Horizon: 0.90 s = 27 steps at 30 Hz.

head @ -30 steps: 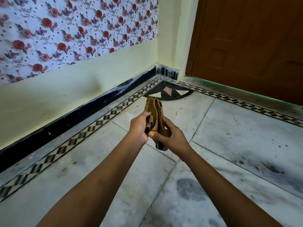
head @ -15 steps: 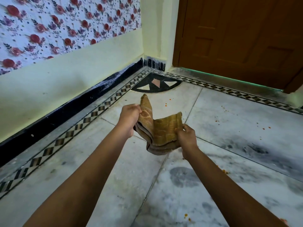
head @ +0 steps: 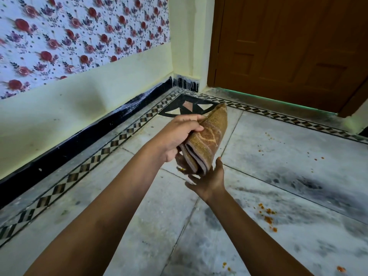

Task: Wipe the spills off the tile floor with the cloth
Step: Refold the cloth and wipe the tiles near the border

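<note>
A folded brown cloth [head: 209,136] with a lighter pattern is held in the air above the marble tile floor [head: 278,156]. My left hand [head: 179,134] grips its near folded end, fingers curled over the top. Just below the cloth's lower edge, my right hand [head: 209,182] is held palm up with fingers spread; whether it touches the cloth I cannot tell. Orange spill crumbs [head: 267,216] lie on the tiles to the right of my right forearm, with more orange specks [head: 266,136] farther back and a few crumbs [head: 340,268] at the bottom right.
A yellow wall with floral wallpaper [head: 79,42] and a black skirting [head: 79,140] runs along the left. A brown wooden door [head: 288,50] closes off the far right. A checkered border strip [head: 89,166] edges the floor. Dark smudges [head: 298,184] mark the tiles.
The cloth has been folded shut into a narrow bundle. My right hand has let go of its corner and dropped beneath it, palm up; my left hand keeps its grip.
</note>
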Each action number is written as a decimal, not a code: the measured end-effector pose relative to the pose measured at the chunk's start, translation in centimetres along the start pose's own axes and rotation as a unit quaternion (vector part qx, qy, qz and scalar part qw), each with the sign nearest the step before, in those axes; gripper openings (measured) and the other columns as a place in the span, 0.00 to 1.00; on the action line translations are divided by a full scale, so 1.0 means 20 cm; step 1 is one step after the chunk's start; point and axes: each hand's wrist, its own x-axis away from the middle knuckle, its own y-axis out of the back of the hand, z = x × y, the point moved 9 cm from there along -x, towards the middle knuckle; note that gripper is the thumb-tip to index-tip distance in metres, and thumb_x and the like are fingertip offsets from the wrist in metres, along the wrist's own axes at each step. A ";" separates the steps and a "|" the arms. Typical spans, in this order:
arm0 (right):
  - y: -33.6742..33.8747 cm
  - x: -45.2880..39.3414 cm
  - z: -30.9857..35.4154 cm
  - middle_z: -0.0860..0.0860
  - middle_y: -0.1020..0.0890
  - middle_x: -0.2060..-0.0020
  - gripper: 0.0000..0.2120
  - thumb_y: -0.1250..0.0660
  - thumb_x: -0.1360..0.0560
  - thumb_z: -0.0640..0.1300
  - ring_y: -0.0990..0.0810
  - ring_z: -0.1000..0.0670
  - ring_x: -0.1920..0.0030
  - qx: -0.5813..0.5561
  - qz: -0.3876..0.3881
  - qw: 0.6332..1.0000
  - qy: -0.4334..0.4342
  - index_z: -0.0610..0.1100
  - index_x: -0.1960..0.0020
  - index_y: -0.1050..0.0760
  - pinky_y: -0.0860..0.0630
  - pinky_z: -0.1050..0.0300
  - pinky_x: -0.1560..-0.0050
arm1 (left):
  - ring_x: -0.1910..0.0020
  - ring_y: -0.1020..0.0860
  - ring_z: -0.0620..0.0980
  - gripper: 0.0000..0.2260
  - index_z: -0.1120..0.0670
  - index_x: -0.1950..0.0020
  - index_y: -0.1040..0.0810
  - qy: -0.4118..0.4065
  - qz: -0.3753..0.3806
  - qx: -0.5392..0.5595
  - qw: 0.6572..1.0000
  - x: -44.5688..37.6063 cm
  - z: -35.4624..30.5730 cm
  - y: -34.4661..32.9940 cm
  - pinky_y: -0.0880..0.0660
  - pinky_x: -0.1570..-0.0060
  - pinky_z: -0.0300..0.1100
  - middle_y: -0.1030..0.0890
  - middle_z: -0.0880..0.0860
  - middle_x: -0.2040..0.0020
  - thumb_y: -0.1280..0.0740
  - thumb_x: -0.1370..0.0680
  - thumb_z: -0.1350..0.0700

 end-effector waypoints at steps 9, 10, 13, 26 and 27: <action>-0.22 0.08 -0.01 0.39 0.17 0.55 0.29 0.36 0.33 0.66 0.17 0.41 0.58 -0.092 0.210 0.972 0.047 0.41 0.52 0.17 0.19 0.48 0.59 | 0.55 0.21 0.52 0.13 0.54 0.48 0.21 0.044 0.011 0.074 0.996 0.02 0.11 0.06 0.25 0.47 0.45 0.20 0.57 0.53 0.44 0.22 0.65; -0.24 0.10 -0.01 0.39 0.17 0.54 0.30 0.27 0.40 0.64 0.17 0.40 0.57 -0.101 0.235 0.965 0.057 0.40 0.51 0.17 0.19 0.47 0.59 | 0.52 0.21 0.53 0.10 0.54 0.48 0.21 0.055 -0.002 0.065 0.996 0.02 0.14 0.08 0.26 0.44 0.48 0.20 0.57 0.51 0.41 0.22 0.62; -0.29 0.13 0.00 0.38 0.17 0.52 0.35 0.19 0.49 0.58 0.17 0.39 0.54 -0.126 0.292 0.946 0.057 0.39 0.49 0.18 0.20 0.45 0.59 | 0.49 0.21 0.53 0.08 0.52 0.48 0.20 0.080 -0.041 0.004 0.996 0.04 0.22 0.15 0.24 0.46 0.49 0.18 0.55 0.51 0.32 0.25 0.52; -0.23 0.09 -0.03 0.35 0.23 0.41 0.45 0.51 0.33 0.76 0.25 0.35 0.40 -0.053 0.198 0.978 -0.032 0.38 0.40 0.24 0.29 0.35 0.43 | 0.44 0.24 0.54 0.16 0.53 0.40 0.27 0.108 -0.119 -0.102 0.982 0.02 0.46 0.30 0.26 0.43 0.53 0.22 0.54 0.44 0.30 0.26 0.54; -0.22 0.10 -0.02 0.35 0.24 0.39 0.46 0.51 0.33 0.76 0.27 0.35 0.38 -0.043 0.199 0.979 -0.031 0.39 0.39 0.25 0.31 0.34 0.41 | 0.44 0.24 0.54 0.17 0.52 0.39 0.27 0.112 -0.112 -0.089 0.983 0.02 0.48 0.29 0.26 0.42 0.54 0.22 0.54 0.44 0.30 0.26 0.53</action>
